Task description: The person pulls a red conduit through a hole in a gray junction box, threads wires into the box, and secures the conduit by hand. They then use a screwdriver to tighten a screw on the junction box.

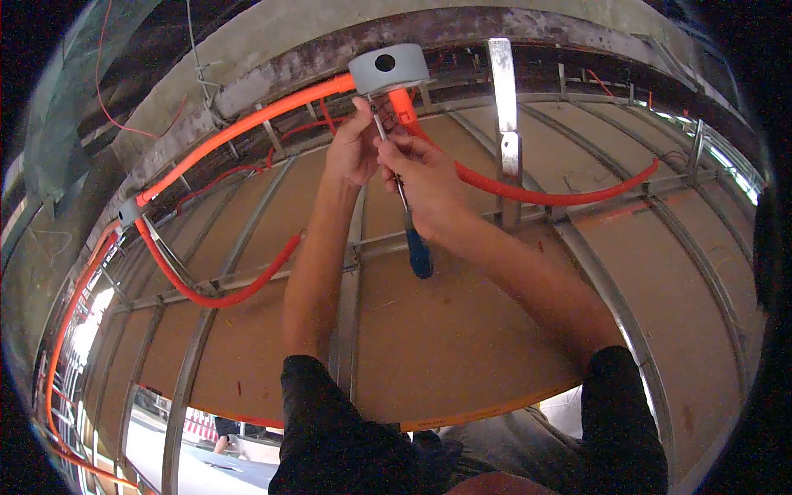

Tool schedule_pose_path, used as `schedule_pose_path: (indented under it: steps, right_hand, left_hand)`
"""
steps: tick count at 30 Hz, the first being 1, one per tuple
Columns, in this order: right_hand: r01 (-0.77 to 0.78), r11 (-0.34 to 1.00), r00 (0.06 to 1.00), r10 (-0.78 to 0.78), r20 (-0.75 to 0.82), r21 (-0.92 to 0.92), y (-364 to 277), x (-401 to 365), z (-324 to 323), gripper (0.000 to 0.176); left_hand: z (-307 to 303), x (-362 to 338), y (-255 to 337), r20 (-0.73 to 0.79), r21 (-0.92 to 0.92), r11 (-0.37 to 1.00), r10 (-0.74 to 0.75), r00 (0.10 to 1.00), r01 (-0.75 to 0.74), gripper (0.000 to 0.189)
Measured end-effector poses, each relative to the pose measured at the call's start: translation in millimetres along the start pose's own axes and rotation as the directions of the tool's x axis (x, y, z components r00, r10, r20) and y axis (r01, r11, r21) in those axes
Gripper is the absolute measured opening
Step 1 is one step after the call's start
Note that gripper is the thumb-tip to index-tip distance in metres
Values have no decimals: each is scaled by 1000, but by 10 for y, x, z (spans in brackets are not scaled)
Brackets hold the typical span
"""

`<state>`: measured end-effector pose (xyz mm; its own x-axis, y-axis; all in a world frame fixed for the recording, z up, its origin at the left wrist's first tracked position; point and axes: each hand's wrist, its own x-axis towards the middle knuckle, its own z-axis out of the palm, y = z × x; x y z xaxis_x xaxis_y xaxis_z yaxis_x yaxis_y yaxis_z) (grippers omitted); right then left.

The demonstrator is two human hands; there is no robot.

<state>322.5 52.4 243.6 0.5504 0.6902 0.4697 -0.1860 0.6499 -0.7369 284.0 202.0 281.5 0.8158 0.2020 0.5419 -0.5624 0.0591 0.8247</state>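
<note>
A grey round junction box (386,73) with a dark hole is at the top centre, with an orange conduit (247,122) joined to its left side and an orange fitting (402,107) below it. Just under the box, my left hand (355,144) is raised with its thumb up, near the screwdriver's tip; what its fingers hold is too small to tell. My right hand (419,175) is closed round the metal shaft of a screwdriver, whose blue handle (419,254) hangs below the hand.
Red corrugated conduit (544,198) curves away to the right, and another (223,300) hangs at left. Metal framing (346,313) crosses the brown boards (462,330). A metal hanger strip (503,91) stands right of the box. Another person (223,437) shows in part at lower left.
</note>
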Motion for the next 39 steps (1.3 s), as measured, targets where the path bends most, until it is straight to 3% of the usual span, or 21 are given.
schedule_pose_path:
  steps: [7,12,19,21,25,27,30,33,39]
  right_hand:
    - [4,1000,1000,-5,10,27,55,48,-33,20]
    - [-7,1000,1000,7,-7,30,71,67,-24,20]
    - [9,1000,1000,-9,5,22,54,68,-17,22]
    - [-6,1000,1000,6,-11,17,31,52,3,22]
    - [-12,1000,1000,12,-11,19,38,59,-4,22]
    - [-25,1000,1000,25,-19,3,25,52,-11,22]
    - [-34,999,999,34,-26,-20,6,28,-20,22]
    - [-37,999,999,36,-30,-32,-19,11,-10,23]
    - [-64,997,998,62,-33,-44,-44,25,-18,23]
  left_hand:
    - [49,-25,-5,-78,61,998,28,997,-23,61]
    - [-4,-8,-7,22,67,997,24,999,-25,64]
    - [42,-15,-2,13,50,999,17,1000,-18,66]
    - [101,-27,-9,-79,120,990,85,993,-75,65]
    - [99,-34,-2,-75,116,992,63,995,-54,62]
    - [143,-38,-9,-164,88,996,32,986,-18,61]
    - [11,-19,5,-34,60,997,-36,999,38,60]
    - [77,-30,-7,-71,56,998,14,997,-10,60]
    - [113,-61,24,-74,55,998,-22,997,26,61]
